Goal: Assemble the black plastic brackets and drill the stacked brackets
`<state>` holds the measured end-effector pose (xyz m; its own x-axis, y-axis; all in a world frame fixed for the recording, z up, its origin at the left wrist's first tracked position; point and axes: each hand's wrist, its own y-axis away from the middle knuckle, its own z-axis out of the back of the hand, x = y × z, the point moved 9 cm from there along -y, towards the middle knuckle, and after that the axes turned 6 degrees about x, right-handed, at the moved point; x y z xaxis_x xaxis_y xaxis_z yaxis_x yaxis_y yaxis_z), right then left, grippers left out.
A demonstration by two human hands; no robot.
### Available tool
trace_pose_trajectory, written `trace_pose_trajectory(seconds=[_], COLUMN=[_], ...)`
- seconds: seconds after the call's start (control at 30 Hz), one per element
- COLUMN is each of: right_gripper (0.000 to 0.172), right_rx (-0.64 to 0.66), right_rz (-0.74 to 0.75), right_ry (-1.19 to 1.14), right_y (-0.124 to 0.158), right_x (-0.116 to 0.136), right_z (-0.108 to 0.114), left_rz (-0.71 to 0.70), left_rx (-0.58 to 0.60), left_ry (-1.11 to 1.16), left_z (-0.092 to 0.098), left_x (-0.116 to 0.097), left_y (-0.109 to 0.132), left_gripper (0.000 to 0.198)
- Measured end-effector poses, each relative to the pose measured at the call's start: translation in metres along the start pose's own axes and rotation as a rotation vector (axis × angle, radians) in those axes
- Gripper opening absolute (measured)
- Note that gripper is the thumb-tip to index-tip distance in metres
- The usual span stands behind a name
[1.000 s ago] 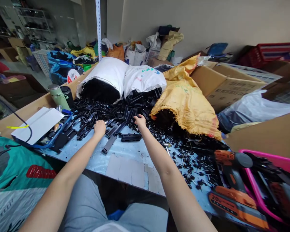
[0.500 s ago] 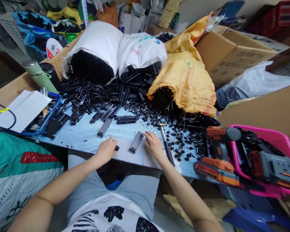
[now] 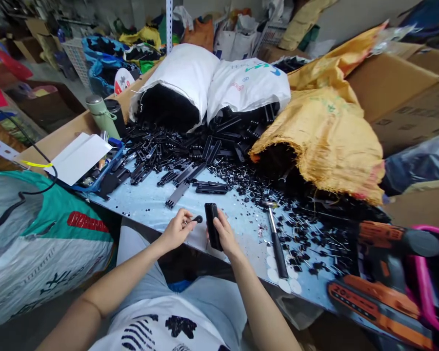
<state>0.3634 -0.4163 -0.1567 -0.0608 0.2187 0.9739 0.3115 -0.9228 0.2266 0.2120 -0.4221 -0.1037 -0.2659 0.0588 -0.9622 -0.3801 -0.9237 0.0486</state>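
Note:
My right hand (image 3: 225, 230) grips a black oblong part (image 3: 212, 228) and holds it up on end, its long face turned toward me. My left hand (image 3: 177, 228) pinches a small black piece with a round end (image 3: 197, 219), just left of the oblong part and apart from it. Beyond both hands, a grey slotted strip (image 3: 177, 195) and a stack of black strips (image 3: 212, 187) lie on the light blue table (image 3: 146, 207). To the right of my right hand rests a hammer (image 3: 277, 243) with a black handle.
Heaps of black parts (image 3: 161, 146) spill from two white sacks (image 3: 179, 68) and a yellow sack (image 3: 336, 131). Small black pieces with pins (image 3: 307, 239) cover the right side. An orange cordless drill (image 3: 380, 282) lies at the right edge. A blue tray (image 3: 102, 175) and a green flask (image 3: 102, 117) stand left.
My right hand has lifted the oblong part off the table and turned it upright. My left hand has come closer to it, raising the small black piece. The view has swung left.

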Motion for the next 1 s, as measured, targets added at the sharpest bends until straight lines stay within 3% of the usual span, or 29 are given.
trace_pose_trajectory(seconds=[0.1, 0.17, 0.33, 0.57, 0.67, 0.77, 1.0], right_gripper=[0.064, 0.066, 0.070, 0.056, 0.055, 0.055, 0.049], right_rx=[0.100, 0.103, 0.057, 0.069, 0.111, 0.124, 0.215], right_rz=[-0.024, -0.021, 0.052, 0.259, 0.253, 0.255, 0.308], right_ry=[-0.153, -0.204, -0.158, 0.118, 0.023, -0.022, 0.413], right_y=[0.007, 0.009, 0.010, 0.019, 0.021, 0.021, 0.028], right_x=[0.003, 0.008, 0.019, 0.055, 0.059, 0.062, 0.077], right_z=[-0.021, -0.027, -0.023, -0.010, -0.011, -0.013, -0.010], left_rz=[0.001, -0.018, -0.143, -0.275, -0.367, -0.396, -0.339], left_rx=[-0.034, -0.056, -0.074, -0.087, -0.025, -0.045, -0.050], left_ry=[0.094, 0.035, -0.191, -0.321, -0.299, -0.300, -0.456], left_z=[-0.006, -0.007, -0.003, 0.013, 0.011, 0.010, 0.002], left_x=[0.003, 0.000, -0.023, -0.047, -0.058, -0.064, -0.058], left_y=[0.002, 0.004, 0.005, 0.006, 0.008, 0.011, 0.014], left_gripper=[0.044, 0.043, 0.038, 0.038, 0.037, 0.036, 0.033])
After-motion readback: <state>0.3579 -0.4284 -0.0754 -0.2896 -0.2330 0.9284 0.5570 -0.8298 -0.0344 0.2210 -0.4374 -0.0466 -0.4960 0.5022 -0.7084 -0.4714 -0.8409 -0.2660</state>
